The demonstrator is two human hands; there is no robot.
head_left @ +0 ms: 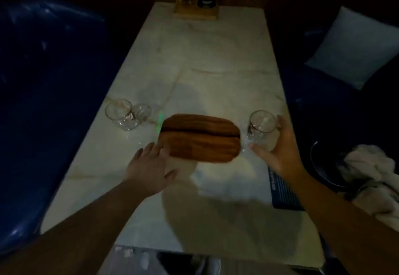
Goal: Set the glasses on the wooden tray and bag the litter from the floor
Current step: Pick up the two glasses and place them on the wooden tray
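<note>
A brown wooden tray point(199, 137) lies in the middle of the pale marble table point(216, 63). My left hand point(149, 167) rests flat at the tray's near-left corner, fingers spread, holding nothing. To the tray's right, my right hand point(278, 149) is wrapped around a clear glass point(261, 126) near the table's right edge. A second clear glass point(119, 113) stands near the left edge, with a smaller clear glass point(142, 110) right beside it. No litter or bag is visible in this dim view.
Blue bench seats flank the table on the left point(47, 102) and right. A pale cushion point(354, 45) lies on the right seat. A crumpled white cloth point(371, 171) sits on a dark plate at the right. A wooden stand point(195, 12) holds items at the far end.
</note>
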